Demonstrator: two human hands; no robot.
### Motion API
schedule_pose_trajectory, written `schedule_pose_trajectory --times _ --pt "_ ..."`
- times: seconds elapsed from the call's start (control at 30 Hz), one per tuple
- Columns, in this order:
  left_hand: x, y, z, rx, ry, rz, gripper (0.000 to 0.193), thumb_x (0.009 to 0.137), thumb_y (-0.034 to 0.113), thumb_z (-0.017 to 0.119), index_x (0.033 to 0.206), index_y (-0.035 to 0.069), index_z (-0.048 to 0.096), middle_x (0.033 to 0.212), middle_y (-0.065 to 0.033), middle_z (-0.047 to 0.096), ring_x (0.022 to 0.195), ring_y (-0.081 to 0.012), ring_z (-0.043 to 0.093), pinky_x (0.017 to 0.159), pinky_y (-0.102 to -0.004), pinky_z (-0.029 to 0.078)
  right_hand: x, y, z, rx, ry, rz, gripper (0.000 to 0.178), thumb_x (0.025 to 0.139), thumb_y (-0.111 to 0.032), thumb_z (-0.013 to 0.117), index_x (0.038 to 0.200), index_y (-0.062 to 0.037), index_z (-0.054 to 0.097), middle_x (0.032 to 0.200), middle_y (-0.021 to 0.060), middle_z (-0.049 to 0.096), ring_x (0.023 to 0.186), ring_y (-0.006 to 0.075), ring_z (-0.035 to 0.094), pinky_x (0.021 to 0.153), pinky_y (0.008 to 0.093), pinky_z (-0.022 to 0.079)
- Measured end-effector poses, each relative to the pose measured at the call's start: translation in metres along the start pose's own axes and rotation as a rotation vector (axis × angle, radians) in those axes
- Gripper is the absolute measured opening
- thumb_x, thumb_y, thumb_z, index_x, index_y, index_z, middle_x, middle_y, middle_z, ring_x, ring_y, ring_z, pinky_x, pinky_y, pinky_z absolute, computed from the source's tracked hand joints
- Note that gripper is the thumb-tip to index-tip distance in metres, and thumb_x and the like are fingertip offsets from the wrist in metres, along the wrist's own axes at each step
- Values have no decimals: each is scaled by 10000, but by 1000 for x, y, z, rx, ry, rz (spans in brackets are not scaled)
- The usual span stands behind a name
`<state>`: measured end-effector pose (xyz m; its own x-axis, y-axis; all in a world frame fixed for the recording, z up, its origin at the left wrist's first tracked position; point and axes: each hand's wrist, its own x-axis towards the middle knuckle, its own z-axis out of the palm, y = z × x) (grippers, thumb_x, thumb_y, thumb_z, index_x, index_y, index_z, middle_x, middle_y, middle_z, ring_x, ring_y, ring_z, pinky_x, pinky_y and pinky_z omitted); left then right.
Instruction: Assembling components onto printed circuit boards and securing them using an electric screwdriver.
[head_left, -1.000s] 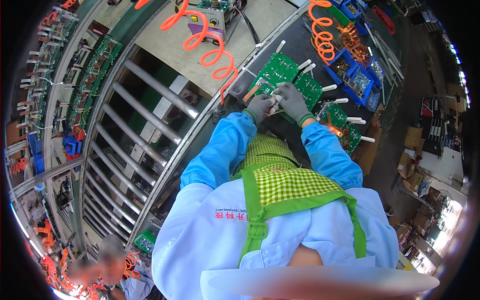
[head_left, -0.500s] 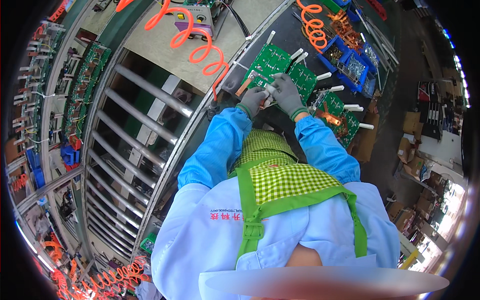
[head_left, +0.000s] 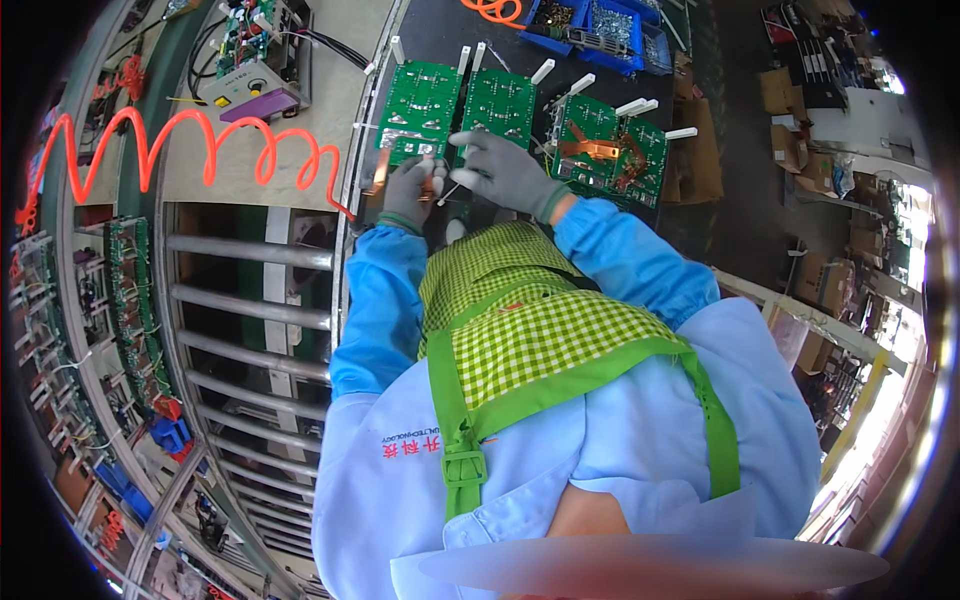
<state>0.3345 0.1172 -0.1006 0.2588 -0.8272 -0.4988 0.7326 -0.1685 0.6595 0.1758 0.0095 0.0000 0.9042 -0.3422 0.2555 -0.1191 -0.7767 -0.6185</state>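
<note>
Left hand (head_left: 408, 190), in a grey glove: fingers curled in around small copper-coloured pieces (head_left: 427, 188), whose exact shape is too small to make out. The hand sits at the near edge of the leftmost green circuit board (head_left: 418, 100), which lies on the dark workbench (head_left: 430, 35). A flat copper strip (head_left: 380, 172) lies just to the left of this hand.

Right hand (head_left: 512, 178), likewise gloved: fingers extended leftward and parted, over the near edge of the second green circuit board (head_left: 502, 105). A thin pale rod (head_left: 446, 196) shows between the two hands; whether the right thumb grips it cannot be told.

To the right of these, further green circuit boards (head_left: 587, 118) carry copper brackets (head_left: 598, 149). White posts (head_left: 543, 70) stand out from the boards' edges. Beyond the boards are blue parts bins (head_left: 620, 64) filled with small metal hardware.

Left of the bench, an orange coiled hose (head_left: 208, 175) stretches across a pale surface, below a grey control box (head_left: 262, 90) with a yellow button. Steel rollers (head_left: 255, 250) run nearer the worker, who wears a green checked apron (head_left: 560, 340).
</note>
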Motion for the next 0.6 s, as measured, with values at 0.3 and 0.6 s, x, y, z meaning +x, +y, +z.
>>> schedule_pose_trajectory --times 0.3,0.6 --pt "-30 -30 -20 -158 18 89 283 878 223 547 1062 8 545 957 -118 591 878 -231 590 680 -312 515 -80 24 -87 -336 160 351 213 775 -248 609 896 -73 609 1033 92 563 886 286 582 742 385 486" --pt "-95 -66 -15 -378 -52 -191 353 889 163 451 1212 20 456 1081 -145 586 903 -233 598 691 -286 524 -56 60 -73 -734 -495 637 178 820 -191 544 958 -85 579 966 127 548 848 311 607 692 445 495"
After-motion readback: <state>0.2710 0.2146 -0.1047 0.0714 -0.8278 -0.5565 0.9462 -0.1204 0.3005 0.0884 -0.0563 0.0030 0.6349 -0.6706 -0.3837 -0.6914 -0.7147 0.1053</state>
